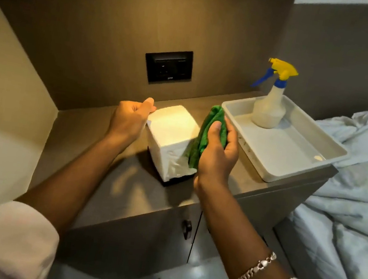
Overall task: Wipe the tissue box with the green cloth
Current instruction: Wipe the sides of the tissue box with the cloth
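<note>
A white tissue box [171,135] with a dark base stands on the brown bedside cabinet top [94,149], lit from above. A tissue sticks out of its near right side. My left hand [130,121] grips the box's far left edge with the thumb on top. My right hand [218,152] holds a bunched green cloth [205,135] and presses it against the right side of the box.
A white plastic tray [295,161] sits to the right on the cabinet, with a spray bottle [270,104] standing in its back corner. A black socket panel [168,65] is on the wall behind. A bed with a rumpled pale sheet [358,191] lies at the right.
</note>
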`<state>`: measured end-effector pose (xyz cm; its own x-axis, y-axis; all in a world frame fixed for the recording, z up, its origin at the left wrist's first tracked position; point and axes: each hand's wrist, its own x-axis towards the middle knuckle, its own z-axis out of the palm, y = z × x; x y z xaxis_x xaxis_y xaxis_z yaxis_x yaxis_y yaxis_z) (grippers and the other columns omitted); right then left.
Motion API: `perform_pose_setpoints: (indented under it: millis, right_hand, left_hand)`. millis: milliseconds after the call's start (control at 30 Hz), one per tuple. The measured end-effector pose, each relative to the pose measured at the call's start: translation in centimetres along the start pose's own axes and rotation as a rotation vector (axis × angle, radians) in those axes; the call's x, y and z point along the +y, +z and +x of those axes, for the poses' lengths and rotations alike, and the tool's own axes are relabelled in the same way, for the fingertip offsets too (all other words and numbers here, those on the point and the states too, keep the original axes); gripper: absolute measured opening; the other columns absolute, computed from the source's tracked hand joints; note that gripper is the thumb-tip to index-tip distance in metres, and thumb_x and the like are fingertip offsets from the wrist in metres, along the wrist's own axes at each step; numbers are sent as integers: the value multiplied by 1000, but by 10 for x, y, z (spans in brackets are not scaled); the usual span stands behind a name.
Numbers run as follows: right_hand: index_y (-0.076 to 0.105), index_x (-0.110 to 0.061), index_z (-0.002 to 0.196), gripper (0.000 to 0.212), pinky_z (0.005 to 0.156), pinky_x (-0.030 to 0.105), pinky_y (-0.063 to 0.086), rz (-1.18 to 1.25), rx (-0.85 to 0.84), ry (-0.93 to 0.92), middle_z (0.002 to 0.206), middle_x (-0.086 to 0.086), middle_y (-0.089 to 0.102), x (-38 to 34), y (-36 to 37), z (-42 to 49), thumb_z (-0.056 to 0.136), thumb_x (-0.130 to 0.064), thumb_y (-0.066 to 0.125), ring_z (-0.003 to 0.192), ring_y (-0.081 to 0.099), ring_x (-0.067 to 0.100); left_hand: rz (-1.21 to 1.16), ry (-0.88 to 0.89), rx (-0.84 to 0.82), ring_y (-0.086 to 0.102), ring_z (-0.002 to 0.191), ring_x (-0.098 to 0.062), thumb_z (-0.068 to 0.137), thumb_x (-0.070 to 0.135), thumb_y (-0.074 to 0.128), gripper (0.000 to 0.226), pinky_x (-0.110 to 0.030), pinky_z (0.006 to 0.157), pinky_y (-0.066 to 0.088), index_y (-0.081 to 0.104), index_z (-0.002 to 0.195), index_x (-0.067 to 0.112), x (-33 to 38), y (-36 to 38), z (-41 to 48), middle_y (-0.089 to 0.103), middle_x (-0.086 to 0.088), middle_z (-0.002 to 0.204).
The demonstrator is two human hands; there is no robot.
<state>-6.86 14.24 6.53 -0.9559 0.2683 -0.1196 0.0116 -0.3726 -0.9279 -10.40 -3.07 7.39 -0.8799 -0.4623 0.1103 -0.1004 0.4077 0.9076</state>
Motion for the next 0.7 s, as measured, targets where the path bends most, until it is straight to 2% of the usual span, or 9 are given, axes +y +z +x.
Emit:
perform_pose_setpoints:
  millis: [33,100,200,267,333,400,500,600,700]
  right_hand:
    - [63,-43,112,19,78,26,55,-4,14,-3,110,-13,65,0,3,9,95,-35,57,102,64,8]
    - [62,-29,126,31,88,36,58,-22,7,25,118,-2,67,-3,11,33,96,-32,57,108,66,19]
    - [61,-18,131,36,100,43,55,-70,-74,89,123,7,67,-9,28,67,96,-28,58,114,65,26]
    - [60,-16,131,36,96,44,57,-124,-169,120,123,10,68,-12,39,85,97,-26,57,113,66,28]
    - [59,-15,132,36,87,40,59,-191,-282,149,118,11,68,-16,49,99,98,-25,55,106,67,28]
    - [58,-11,133,36,80,37,58,-247,-398,167,116,14,68,-18,57,111,99,-22,54,100,68,29]
    - [58,-9,133,37,93,46,58,-303,-526,181,123,19,68,-18,65,121,98,-20,56,109,68,35]
    - [60,-10,132,37,98,51,56,-274,-579,154,124,21,68,-15,62,128,97,-21,57,114,67,38]
    - [63,-16,128,34,93,50,58,-182,-485,79,121,18,70,-12,45,130,96,-26,59,113,68,39]
  left_hand:
    - [6,-11,14,69,78,-22,79,58,52,68,-53,82,56,69,74,-8,-2,-6,-5,74,0,80]
    - [22,-3,17,69,80,-32,74,65,49,76,-60,81,56,67,75,-9,-5,-14,-17,74,-14,81]
    - [5,16,56,70,87,-44,74,63,48,76,-62,79,57,68,80,-10,-5,-18,-36,73,-30,91]
    - [-6,7,97,73,80,-38,76,58,48,71,-59,78,59,69,81,-10,-1,-17,-45,74,-28,86]
    - [4,3,139,74,72,-29,81,48,52,58,-57,75,60,70,75,-7,0,-14,-53,75,-20,76]
    - [39,2,155,74,70,-28,86,38,56,45,-56,75,60,71,68,0,-1,-12,-60,75,-13,70]
    - [112,28,135,73,69,-28,89,30,58,36,-54,74,61,73,66,8,2,-14,-68,74,-9,67]
    - [300,169,146,70,62,-27,90,33,54,41,-49,64,60,73,65,7,17,-18,-66,72,-11,63]
    - [479,477,176,67,61,-25,92,30,55,36,-37,54,55,76,76,5,36,-15,-50,74,-13,68]
